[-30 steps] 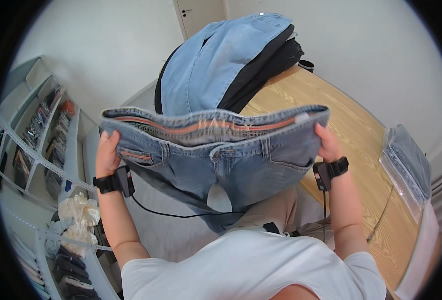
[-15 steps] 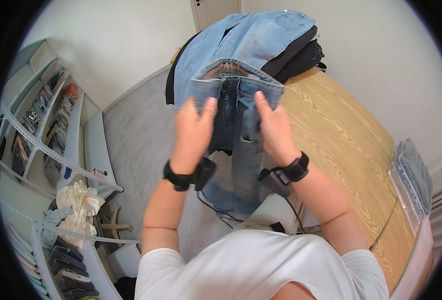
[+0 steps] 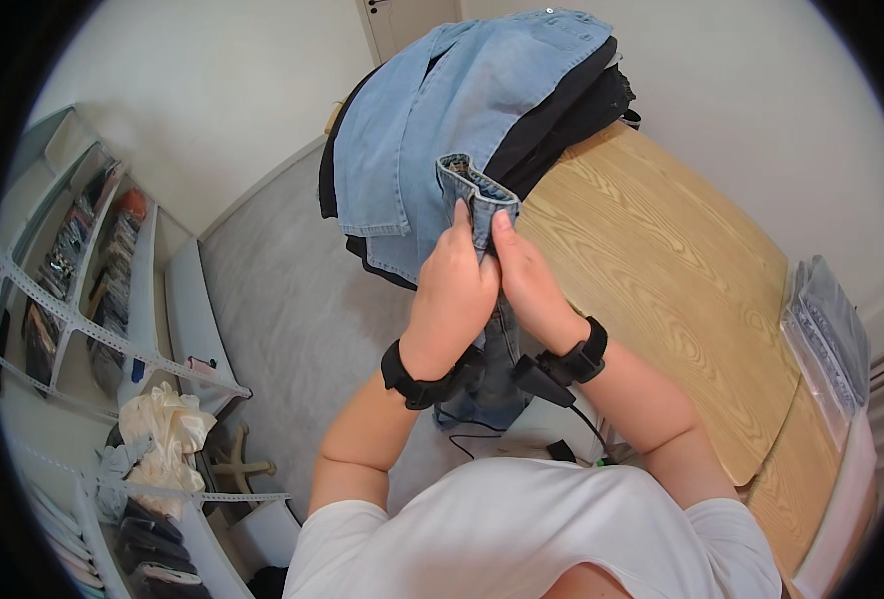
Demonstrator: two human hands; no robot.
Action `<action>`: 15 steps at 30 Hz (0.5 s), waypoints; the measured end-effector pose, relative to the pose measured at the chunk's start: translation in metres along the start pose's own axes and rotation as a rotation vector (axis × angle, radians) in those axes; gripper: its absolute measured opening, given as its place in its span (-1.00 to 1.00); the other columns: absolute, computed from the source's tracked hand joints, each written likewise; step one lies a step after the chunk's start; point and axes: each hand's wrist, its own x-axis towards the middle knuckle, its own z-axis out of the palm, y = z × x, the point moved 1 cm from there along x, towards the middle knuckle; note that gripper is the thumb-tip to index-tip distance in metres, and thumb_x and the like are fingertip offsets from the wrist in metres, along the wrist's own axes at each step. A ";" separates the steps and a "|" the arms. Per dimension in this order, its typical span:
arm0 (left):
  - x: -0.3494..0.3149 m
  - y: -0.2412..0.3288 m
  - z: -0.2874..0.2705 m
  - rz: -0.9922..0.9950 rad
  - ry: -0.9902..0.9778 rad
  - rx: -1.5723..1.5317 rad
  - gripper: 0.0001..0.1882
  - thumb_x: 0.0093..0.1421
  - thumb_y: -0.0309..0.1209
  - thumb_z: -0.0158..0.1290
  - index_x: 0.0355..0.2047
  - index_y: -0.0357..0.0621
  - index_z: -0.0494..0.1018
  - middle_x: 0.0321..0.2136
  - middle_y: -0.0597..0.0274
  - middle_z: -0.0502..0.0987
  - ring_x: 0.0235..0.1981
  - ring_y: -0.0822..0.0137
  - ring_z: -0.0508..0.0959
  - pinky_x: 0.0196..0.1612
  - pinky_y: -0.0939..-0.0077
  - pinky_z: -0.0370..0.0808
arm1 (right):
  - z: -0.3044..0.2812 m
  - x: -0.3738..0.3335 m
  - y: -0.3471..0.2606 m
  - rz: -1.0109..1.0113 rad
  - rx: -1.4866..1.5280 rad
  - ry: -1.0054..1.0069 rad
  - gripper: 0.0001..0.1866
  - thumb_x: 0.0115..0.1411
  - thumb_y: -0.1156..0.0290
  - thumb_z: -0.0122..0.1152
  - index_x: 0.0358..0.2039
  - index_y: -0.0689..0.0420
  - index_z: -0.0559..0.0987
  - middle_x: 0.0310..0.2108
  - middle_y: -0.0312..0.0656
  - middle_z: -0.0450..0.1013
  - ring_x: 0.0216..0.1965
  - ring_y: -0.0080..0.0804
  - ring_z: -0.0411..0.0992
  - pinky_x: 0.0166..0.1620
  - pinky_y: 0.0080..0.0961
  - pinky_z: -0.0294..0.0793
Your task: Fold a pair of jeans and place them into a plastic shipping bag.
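Note:
A pair of blue jeans (image 3: 498, 199) hangs from both my hands, its waistband uppermost and gathered into folds. My left hand (image 3: 454, 285) grips the band on the left, fingers wrapped round the denim. Close against it, my right hand (image 3: 530, 280) pinches the right part of the band, thumb up on the cloth. The legs drop below my wrists and are partly hidden by my hands and the black wrist straps (image 3: 424, 376). Beyond the waistband, light blue denim garments (image 3: 482, 75) lie heaped over black ones (image 3: 562, 110) at the table's far end.
The wooden table (image 3: 652, 260) runs along my right. At its right edge lie folded jeans in a clear bag (image 3: 830, 324). On my left stands a white metal shelf (image 3: 72, 299) with bagged clothes and a cream satin cloth (image 3: 167, 429). A cable (image 3: 592, 424) hangs from the right wrist strap.
My hands have come together, drawing the spread waistband into a narrow bunch. The left hand moved right and the right hand slightly left. The view has also shifted a little.

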 end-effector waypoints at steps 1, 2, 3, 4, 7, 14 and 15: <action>-0.001 0.001 0.001 0.031 -0.013 -0.015 -0.44 0.15 -0.38 -0.03 0.09 -0.50 0.19 -0.18 -0.35 0.42 -0.17 -0.24 0.44 -0.12 0.09 0.41 | 0.001 -0.001 -0.004 -0.040 -0.011 -0.033 -0.53 0.35 0.07 -0.14 -0.17 0.30 0.43 -0.32 -0.25 0.42 -0.28 -0.59 0.31 -0.17 -0.59 0.34; -0.003 0.000 0.001 0.061 -0.025 -0.030 -0.43 0.12 -0.39 0.01 0.08 -0.50 0.20 -0.18 -0.36 0.41 -0.16 -0.25 0.44 -0.11 0.08 0.40 | 0.002 -0.001 -0.008 -0.081 -0.022 -0.066 -0.54 0.34 0.07 -0.11 -0.17 0.30 0.42 -0.32 -0.25 0.41 -0.29 -0.58 0.32 -0.17 -0.59 0.34; -0.002 0.001 -0.004 0.248 -0.103 -0.032 -0.40 0.04 -0.44 0.07 0.06 -0.50 0.18 -0.18 -0.28 0.39 -0.18 -0.13 0.45 -0.12 0.15 0.42 | 0.000 -0.003 -0.011 -0.097 -0.103 -0.051 -0.62 0.29 0.12 -0.01 -0.22 0.25 0.43 -0.40 -0.29 0.40 -0.37 -0.60 0.32 -0.29 -0.60 0.35; -0.004 0.002 -0.008 0.247 -0.105 -0.032 -0.40 0.04 -0.44 0.07 0.06 -0.50 0.18 -0.18 -0.28 0.39 -0.18 -0.13 0.45 -0.12 0.15 0.42 | -0.003 -0.003 -0.014 -0.096 -0.102 -0.049 -0.62 0.29 0.12 -0.01 -0.22 0.25 0.43 -0.40 -0.29 0.40 -0.37 -0.60 0.32 -0.29 -0.60 0.35; -0.009 0.000 -0.020 0.205 -0.488 -0.186 -0.27 0.00 -0.51 0.08 0.19 -0.35 0.08 -0.12 0.06 0.36 -0.18 0.30 0.43 -0.14 0.45 0.42 | -0.013 -0.003 -0.012 0.076 0.103 -0.038 -0.77 0.22 0.26 0.08 -0.37 0.19 0.45 -0.57 -0.39 0.34 -0.52 -0.66 0.25 -0.45 -0.62 0.25; 0.040 -0.020 -0.093 0.584 -0.207 0.199 -0.09 -0.19 -0.21 0.35 0.19 -0.12 0.22 0.11 0.05 0.31 0.17 0.05 0.25 0.22 0.22 0.14 | -0.015 -0.011 -0.012 -0.052 -0.085 0.074 -0.77 0.19 0.32 0.08 -0.44 0.26 0.45 -0.57 -0.39 0.34 -0.49 -0.67 0.26 -0.40 -0.65 0.26; 0.049 -0.026 -0.095 0.612 -0.239 0.268 -0.06 -0.22 -0.22 0.36 0.20 -0.09 0.19 0.11 0.07 0.31 0.15 0.06 0.26 0.19 0.23 0.17 | -0.013 -0.012 -0.016 -0.049 -0.082 0.071 -0.77 0.19 0.32 0.08 -0.44 0.26 0.45 -0.57 -0.39 0.34 -0.49 -0.67 0.26 -0.40 -0.65 0.26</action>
